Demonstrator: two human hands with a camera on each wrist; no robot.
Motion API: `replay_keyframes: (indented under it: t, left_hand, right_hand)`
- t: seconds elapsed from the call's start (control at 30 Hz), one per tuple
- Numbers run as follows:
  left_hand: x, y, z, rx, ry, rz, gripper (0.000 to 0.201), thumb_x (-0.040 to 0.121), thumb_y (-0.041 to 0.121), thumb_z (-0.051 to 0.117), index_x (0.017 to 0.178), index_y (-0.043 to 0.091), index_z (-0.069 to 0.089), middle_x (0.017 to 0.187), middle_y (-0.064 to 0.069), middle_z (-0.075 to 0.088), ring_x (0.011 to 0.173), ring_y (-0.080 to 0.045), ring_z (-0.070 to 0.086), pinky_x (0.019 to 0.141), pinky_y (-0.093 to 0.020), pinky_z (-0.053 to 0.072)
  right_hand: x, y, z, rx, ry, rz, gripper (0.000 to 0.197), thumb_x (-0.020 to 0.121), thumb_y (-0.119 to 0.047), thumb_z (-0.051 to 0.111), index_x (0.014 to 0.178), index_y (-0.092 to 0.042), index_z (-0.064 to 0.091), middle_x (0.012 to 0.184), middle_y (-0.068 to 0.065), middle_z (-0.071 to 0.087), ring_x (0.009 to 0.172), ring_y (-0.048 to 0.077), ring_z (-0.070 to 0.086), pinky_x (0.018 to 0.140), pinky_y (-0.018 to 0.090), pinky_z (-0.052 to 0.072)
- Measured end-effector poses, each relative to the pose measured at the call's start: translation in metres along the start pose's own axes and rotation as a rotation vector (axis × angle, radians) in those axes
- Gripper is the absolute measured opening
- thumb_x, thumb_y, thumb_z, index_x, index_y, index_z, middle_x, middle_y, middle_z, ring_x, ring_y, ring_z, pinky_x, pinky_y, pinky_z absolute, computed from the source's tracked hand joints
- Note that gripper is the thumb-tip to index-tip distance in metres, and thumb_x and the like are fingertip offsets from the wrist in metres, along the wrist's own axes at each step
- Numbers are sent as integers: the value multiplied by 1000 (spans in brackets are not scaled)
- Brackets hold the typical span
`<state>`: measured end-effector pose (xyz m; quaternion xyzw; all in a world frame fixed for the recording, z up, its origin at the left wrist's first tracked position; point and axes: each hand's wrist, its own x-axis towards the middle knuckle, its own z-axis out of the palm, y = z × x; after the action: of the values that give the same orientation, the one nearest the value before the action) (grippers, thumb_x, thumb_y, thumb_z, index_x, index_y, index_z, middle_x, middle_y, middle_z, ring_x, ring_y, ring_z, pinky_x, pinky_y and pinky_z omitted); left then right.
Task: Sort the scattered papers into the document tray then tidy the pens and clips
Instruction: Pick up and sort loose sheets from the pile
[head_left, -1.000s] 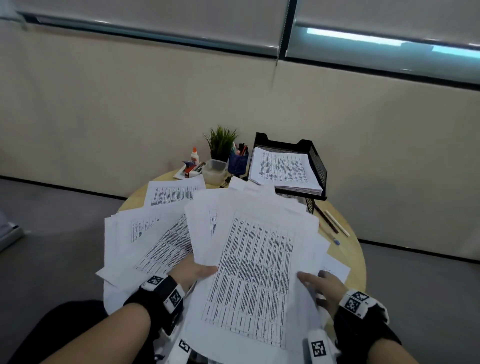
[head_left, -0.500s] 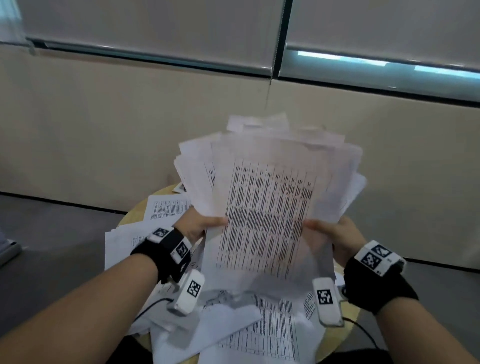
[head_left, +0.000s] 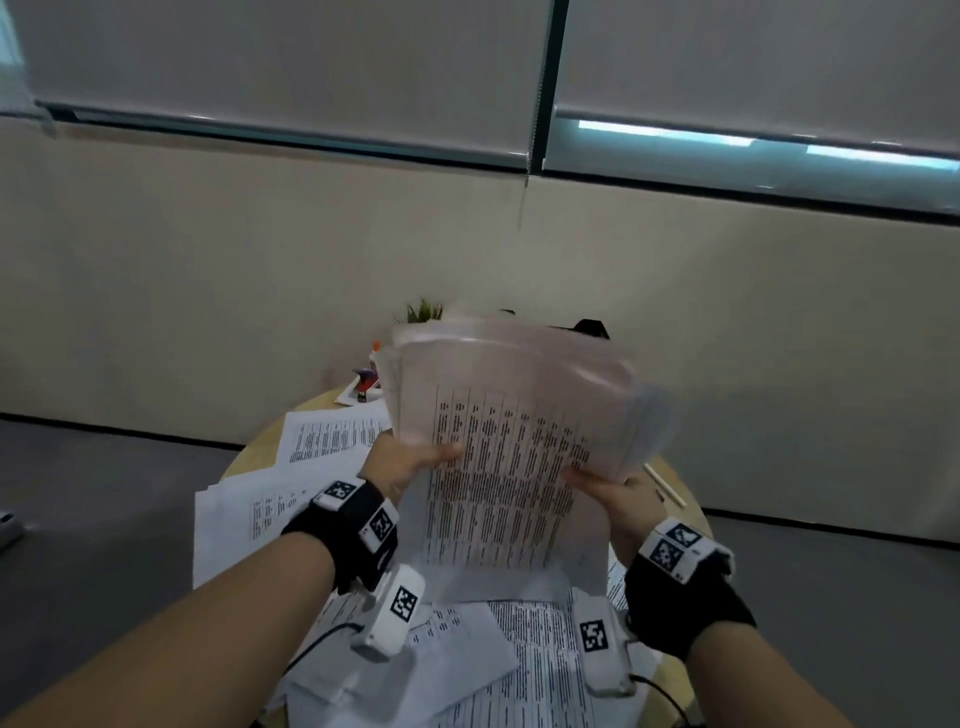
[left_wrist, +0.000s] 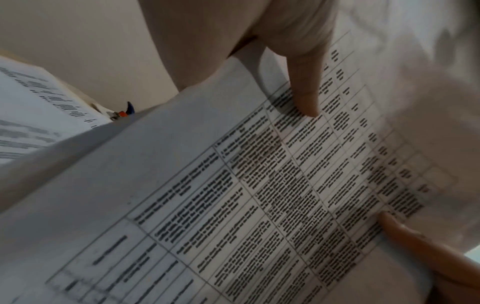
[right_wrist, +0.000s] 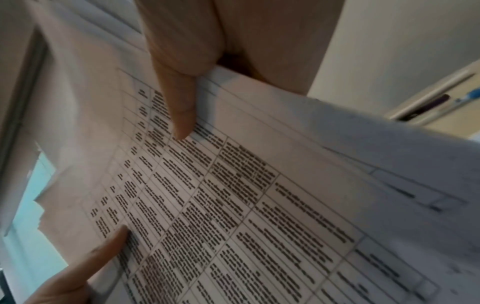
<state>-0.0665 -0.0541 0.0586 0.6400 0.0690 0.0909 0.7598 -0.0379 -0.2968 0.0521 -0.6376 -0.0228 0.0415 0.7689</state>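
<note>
— Since a moment ago, you've dropped the stack (head_left: 511, 447) lower; left hand (head_left: 410, 462) and right hand (head_left: 618, 493) clamp its sides.
— Left to do?
— Tray (head_left: 589, 328) at twelve o'clock awaits it; loose sheets (head_left: 322, 436) and pens (head_left: 667, 486) remain.

Printed paper stack (head_left: 511, 447) — raised, fanned — above table.

Place: an office is indicated.
Windows: roller blinds (head_left: 291, 57) are drawn down above a plain beige wall (head_left: 208, 291).
Floor: grey carpet (head_left: 93, 499) is laid.
Desk: a round wooden table (head_left: 317, 405) is strewn with printed papers (head_left: 228, 514).
Supplies: a pen (head_left: 665, 484) and a small plant (head_left: 423, 312) are seen.
</note>
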Motion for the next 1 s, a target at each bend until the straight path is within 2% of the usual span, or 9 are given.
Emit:
replay_keyframes:
  t: [0.13,0.2,0.33,0.43,0.57,0.7,0.77,0.87,1.0]
  left_hand:
    - [6,18,5,-46,-19,60,44,55,24,87,93,18,66,96,-4,73,94,-17,66,70,-29,52]
    - [10,19,5,-12,-15,72,65,41,41,89,97,17,66,99,-5,72,100,-20,65,83,-35,51]
    - [8,2,8,77,-73,-34,88,23,57,88,98,15,66,102,-4,71,105,-23,62,101,-42,42]
    - [2,-9,17,86,-9,-63,63,50,35,89,102,12,64,102,-5,69,106,-25,61,102,-41,41]
    - [6,5,36,-71,137,26,40,68,22,81,103,12,64,98,-4,69,100,-23,62,101,-40,43]
    - [10,16,42,-157,169,35,60,70,39,77,120,14,57,107,-1,65,107,-22,57,103,-38,39]
    - [9,11,36,-113,139,-6,53,69,42,76,113,16,60,105,-2,67,110,-26,59,103,-42,41]
    - [3,-3,30,-24,63,-35,46,79,31,69,118,9,59,107,-3,65,104,-21,60,91,-31,43]
    - [2,-10,29,28,37,-43,41,81,25,70,117,8,59,103,-5,65,100,-20,58,88,-28,41]
  right_hand:
    - [5,-30,1,-11,-22,-97,27,70,-16,79,91,-5,68,92,15,72,82,25,71,77,35,57]
    - [7,-31,-1,12,-21,-113,47,60,-21,82,100,0,69,96,16,73,91,28,71,86,40,55]
    - [5,-8,-8,-102,-13,-65,49,61,-24,86,106,-14,70,103,6,73,100,25,68,94,45,50]
    - [3,7,-6,-88,72,-49,37,59,-21,86,93,-19,72,97,2,75,98,23,66,98,46,47]
    - [-2,-25,8,-89,49,-117,38,71,-28,78,107,-21,68,101,-2,71,101,23,63,85,21,51]
    - [6,-38,9,-62,41,-137,43,72,-35,77,111,-23,65,109,-1,69,105,22,62,105,44,40]
    - [6,-30,7,-110,64,-135,37,72,-29,79,106,-18,66,104,2,71,100,23,64,102,46,43]
    - [1,-22,1,-99,132,-122,26,72,-19,79,93,-21,63,97,8,71,92,27,67,93,52,50]
    - [-3,-31,-4,-164,178,-302,73,70,-31,78,133,-29,39,135,9,53,115,28,58,92,57,49]
